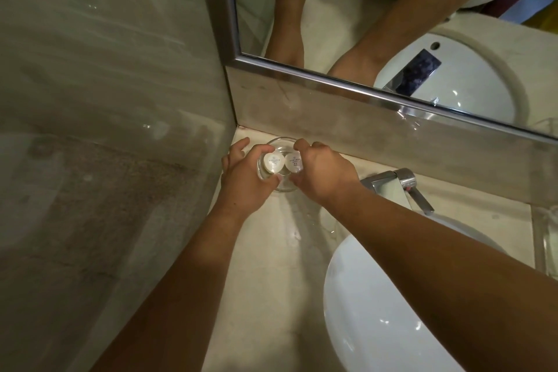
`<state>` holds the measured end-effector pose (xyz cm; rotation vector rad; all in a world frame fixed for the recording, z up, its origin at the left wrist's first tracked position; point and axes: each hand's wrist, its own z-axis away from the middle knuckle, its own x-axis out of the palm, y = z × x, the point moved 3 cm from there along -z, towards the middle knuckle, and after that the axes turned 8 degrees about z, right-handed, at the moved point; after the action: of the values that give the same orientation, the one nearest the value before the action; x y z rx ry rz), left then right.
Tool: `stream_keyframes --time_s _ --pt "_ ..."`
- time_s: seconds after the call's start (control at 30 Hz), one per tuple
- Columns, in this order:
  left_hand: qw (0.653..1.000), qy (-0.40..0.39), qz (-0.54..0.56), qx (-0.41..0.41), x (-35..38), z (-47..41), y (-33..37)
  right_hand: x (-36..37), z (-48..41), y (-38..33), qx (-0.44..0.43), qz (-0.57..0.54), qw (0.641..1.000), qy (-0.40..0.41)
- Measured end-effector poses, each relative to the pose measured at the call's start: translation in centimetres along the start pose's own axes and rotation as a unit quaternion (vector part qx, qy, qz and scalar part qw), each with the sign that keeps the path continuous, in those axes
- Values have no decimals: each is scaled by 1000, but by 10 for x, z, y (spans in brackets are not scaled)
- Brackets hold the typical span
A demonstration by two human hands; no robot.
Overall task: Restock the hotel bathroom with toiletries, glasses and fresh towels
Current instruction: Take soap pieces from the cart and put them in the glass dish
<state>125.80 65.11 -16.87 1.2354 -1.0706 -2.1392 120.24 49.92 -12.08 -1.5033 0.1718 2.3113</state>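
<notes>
A bathroom: a white oval ceramic washbasin [377,311] is set in a pale polished stone table [271,266], with a chrome lever tap [403,187] at its rim, a steel-framed wall mirror [377,24] and glossy stone wall panels [105,84]. Two small white labelled toiletry bottles [273,162] suggest a hotel.

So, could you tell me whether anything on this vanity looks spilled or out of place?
Only small things: water streaks lie on the countertop between the glass bowl and the washbasin, and the backsplash shows splash marks. The toiletry bottles look intact.
</notes>
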Motion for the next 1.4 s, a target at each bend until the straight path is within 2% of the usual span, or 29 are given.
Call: stream_keyframes --time_s 0.17,0.3,0.43,0.67,0.83,1.0,1.4 --pt "1000 20 18 12 -6 18 10 -16 32 3 -14 -65 997 39" --pt "997 56 36 32 -14 57 25 -36 82 4 -41 -121 986 105" --pt "995 57 27 77 -14 113 40 -47 146 17 -31 -121 984 124" --pt "986 -5 -70 151 10 206 67 -25 246 53 -1 -51 987 153" --pt "969 -55 -136 199 40 254 87 3 305 80 67 -41 983 164" --pt "945 -108 -194 241 76 287 103 34 352 107 133 -60 981 124" --pt "900 -181 -252 305 163 377 138 94 486 188 233 -145 953 130"
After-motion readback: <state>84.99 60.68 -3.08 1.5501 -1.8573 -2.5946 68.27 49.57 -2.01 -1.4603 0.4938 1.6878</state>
